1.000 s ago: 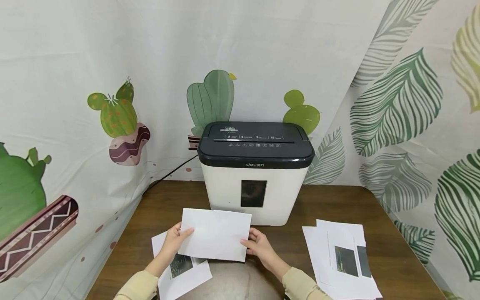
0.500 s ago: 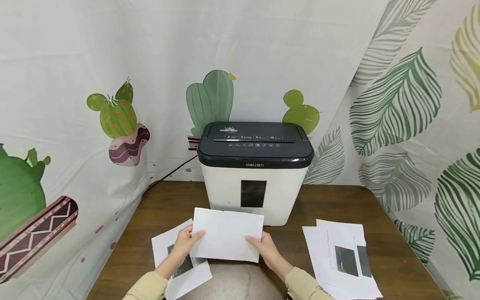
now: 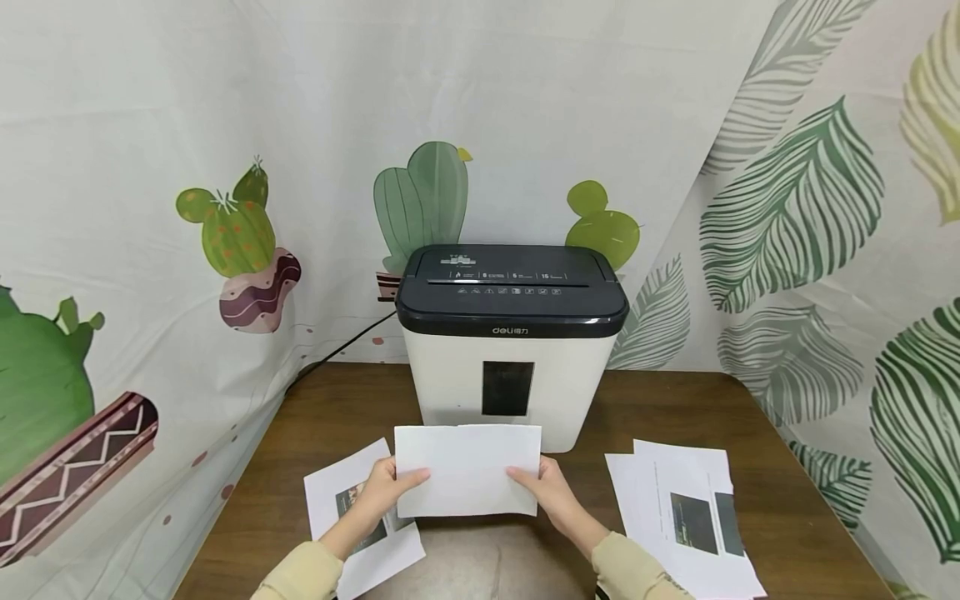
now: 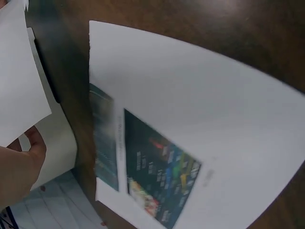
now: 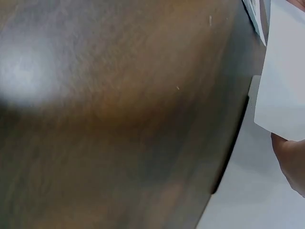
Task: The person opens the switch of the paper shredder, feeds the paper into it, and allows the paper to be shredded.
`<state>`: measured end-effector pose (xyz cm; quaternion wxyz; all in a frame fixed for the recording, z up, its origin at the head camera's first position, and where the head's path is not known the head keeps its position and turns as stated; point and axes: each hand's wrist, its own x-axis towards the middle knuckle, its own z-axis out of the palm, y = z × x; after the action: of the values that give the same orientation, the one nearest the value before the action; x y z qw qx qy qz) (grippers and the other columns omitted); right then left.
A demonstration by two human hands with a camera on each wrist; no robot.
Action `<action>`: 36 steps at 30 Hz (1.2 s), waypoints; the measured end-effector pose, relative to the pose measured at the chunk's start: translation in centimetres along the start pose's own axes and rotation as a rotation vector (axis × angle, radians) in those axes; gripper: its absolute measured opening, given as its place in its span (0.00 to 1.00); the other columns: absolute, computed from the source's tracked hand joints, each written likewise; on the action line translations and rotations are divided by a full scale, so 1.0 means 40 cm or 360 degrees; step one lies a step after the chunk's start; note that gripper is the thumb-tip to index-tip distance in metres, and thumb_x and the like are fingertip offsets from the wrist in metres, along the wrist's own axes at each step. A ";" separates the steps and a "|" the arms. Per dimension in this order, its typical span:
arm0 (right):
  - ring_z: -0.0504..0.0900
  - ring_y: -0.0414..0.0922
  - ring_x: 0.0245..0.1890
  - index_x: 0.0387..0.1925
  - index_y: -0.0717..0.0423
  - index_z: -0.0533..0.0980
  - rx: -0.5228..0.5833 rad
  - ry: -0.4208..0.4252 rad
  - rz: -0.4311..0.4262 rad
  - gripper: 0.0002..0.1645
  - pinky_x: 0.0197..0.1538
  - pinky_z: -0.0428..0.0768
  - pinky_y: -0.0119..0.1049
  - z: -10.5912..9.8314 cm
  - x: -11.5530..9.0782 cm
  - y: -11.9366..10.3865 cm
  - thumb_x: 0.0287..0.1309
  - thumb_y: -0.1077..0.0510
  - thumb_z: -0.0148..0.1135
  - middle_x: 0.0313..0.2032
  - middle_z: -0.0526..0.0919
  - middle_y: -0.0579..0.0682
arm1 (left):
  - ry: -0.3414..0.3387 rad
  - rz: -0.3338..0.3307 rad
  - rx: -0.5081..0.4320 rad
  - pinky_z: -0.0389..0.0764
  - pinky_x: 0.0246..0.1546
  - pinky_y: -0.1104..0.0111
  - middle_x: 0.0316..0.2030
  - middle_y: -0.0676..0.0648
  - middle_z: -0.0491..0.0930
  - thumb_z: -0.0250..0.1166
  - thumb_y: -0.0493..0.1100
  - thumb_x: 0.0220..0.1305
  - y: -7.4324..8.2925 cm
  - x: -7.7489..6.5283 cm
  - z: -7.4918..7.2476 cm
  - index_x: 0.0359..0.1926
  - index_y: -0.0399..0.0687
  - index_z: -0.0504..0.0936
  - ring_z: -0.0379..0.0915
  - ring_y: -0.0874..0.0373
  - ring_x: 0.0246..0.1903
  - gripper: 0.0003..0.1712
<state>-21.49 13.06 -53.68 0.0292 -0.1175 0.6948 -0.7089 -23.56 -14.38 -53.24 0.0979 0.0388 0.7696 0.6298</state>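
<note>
Both hands hold a blank white sheet of paper (image 3: 468, 475) up in front of the shredder. My left hand (image 3: 390, 487) pinches its left edge, thumb on the near face and fingers behind. At the right edge my right hand (image 3: 551, 490) grips it the same way. The white shredder (image 3: 450, 375) has a black top with a narrow feed slot (image 3: 510, 283) and a dark front window. In the left wrist view the sheet (image 4: 21, 76) and part of my left hand (image 4: 24, 164) show at the left side.
Printed paper with a torn edge (image 4: 228, 105) lies on the brown table (image 3: 337, 404) under my left forearm. More printed sheets (image 3: 645, 508) overlap at the right. A black cord (image 3: 345, 343) runs left from the shredder. A patterned curtain (image 3: 315, 100) hangs behind.
Both hands have moved right with the sheet, from left of the shredder's middle to squarely before it. The sheet now sits level. The papers on the table have stayed put.
</note>
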 end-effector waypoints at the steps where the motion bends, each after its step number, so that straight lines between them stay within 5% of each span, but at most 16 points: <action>1: 0.79 0.36 0.31 0.41 0.67 0.73 -0.0018 0.0015 0.0015 0.19 0.33 0.78 0.33 -0.002 0.001 -0.006 0.54 0.54 0.58 0.34 0.83 0.52 | 0.0005 0.0026 0.0001 0.78 0.33 0.69 0.37 0.38 0.81 0.65 0.45 0.50 0.006 0.001 0.002 0.42 0.32 0.77 0.79 0.59 0.32 0.22; 6: 0.79 0.36 0.31 0.42 0.72 0.71 -0.0135 0.0143 0.0227 0.20 0.36 0.77 0.33 -0.006 0.008 -0.051 0.53 0.59 0.58 0.36 0.82 0.57 | 0.0005 0.0136 0.0028 0.76 0.34 0.72 0.39 0.36 0.80 0.65 0.41 0.50 0.037 0.009 0.012 0.42 0.32 0.77 0.77 0.63 0.33 0.20; 11: 0.77 0.34 0.33 0.45 0.69 0.71 -0.0191 0.0156 0.0289 0.19 0.39 0.74 0.32 -0.022 0.014 -0.099 0.53 0.60 0.58 0.40 0.80 0.57 | -0.0026 0.0302 0.0071 0.76 0.35 0.73 0.40 0.34 0.79 0.65 0.39 0.51 0.066 0.019 0.015 0.42 0.30 0.77 0.77 0.66 0.34 0.18; 15: 0.76 0.34 0.36 0.46 0.68 0.71 -0.0236 0.0116 0.0263 0.20 0.41 0.73 0.32 -0.039 0.022 -0.134 0.54 0.58 0.58 0.41 0.79 0.58 | -0.0050 0.0426 0.0153 0.76 0.34 0.74 0.38 0.36 0.80 0.64 0.40 0.51 0.106 0.023 0.013 0.40 0.32 0.78 0.76 0.68 0.33 0.17; 21: 0.76 0.35 0.36 0.45 0.68 0.71 -0.0224 0.0095 0.0233 0.20 0.43 0.73 0.32 -0.059 0.033 -0.195 0.53 0.58 0.58 0.38 0.81 0.50 | -0.0045 0.0463 0.0202 0.76 0.32 0.74 0.35 0.34 0.80 0.64 0.37 0.52 0.216 -0.003 0.015 0.37 0.31 0.78 0.75 0.69 0.30 0.13; 28: 0.78 0.33 0.33 0.44 0.69 0.72 -0.0273 0.0047 0.0095 0.20 0.39 0.75 0.31 -0.088 0.044 -0.262 0.53 0.57 0.58 0.31 0.81 0.36 | -0.0013 0.0452 0.0193 0.78 0.31 0.72 0.36 0.34 0.80 0.63 0.36 0.52 0.311 -0.010 0.027 0.38 0.31 0.78 0.79 0.59 0.32 0.13; 36: 0.79 0.32 0.30 0.41 0.75 0.71 -0.0317 0.0051 -0.0079 0.19 0.36 0.77 0.29 -0.118 0.068 -0.331 0.53 0.61 0.58 0.27 0.81 0.33 | 0.0051 0.0556 0.0244 0.79 0.31 0.68 0.35 0.34 0.80 0.63 0.36 0.52 0.395 0.003 0.019 0.37 0.31 0.78 0.79 0.49 0.33 0.12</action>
<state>-23.49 17.57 -40.22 -0.0113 -0.1258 0.7591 -0.6386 -24.55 -10.42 -37.94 -0.0285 0.1690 0.7984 0.5772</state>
